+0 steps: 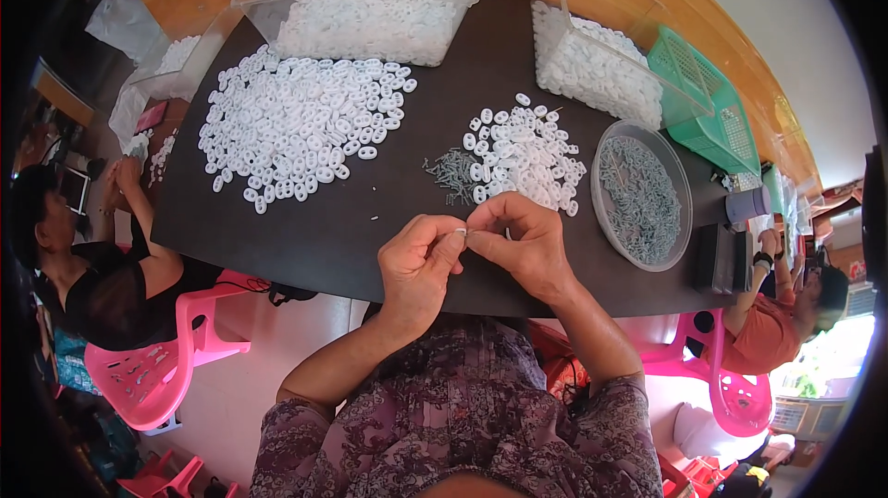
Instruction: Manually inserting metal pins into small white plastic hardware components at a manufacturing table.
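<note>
Near the tabletop's (370, 211) front edge, the left hand (418, 262) and right hand (518, 239) pinched shut on one small white piece (460, 233). A slip could have dropped it off that edge.

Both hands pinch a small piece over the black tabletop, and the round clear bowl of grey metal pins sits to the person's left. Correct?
Not quite. The head view shows the round clear bowl of grey metal pins on the person's right. The left hand and right hand do pinch a small piece over the black tabletop.

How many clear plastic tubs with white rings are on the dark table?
2: one tub at the far edge, middle; another tub at the far right, beside the green baskets. A third may sit at the far left, partly hidden.
</note>
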